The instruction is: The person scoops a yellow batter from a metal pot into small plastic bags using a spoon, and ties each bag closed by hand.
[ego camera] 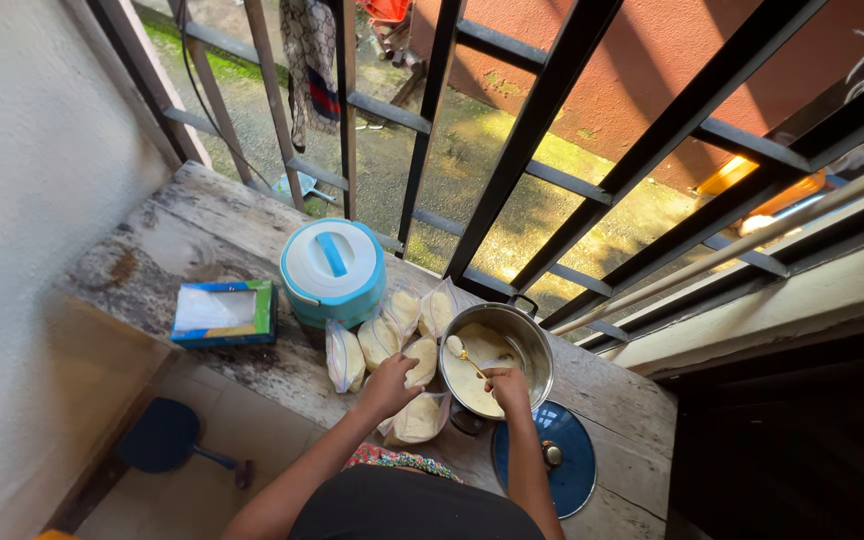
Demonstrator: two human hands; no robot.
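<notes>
Weathered bench (pixel 202 230) by window bars: left hand (pixel 389 385) pinches a soft, floppy filled bag (pixel 420 417) at its neck, while right hand (pixel 508 385) grips a spoon (pixel 464 353) over the pot (pixel 527 335).

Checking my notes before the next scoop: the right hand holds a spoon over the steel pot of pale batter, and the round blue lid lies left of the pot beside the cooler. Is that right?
Not quite. In the head view the round blue lid lies in front of the steel pot, near the person, not beside the blue-and-white cooler. The right hand does hold the spoon over the pale batter.
</notes>
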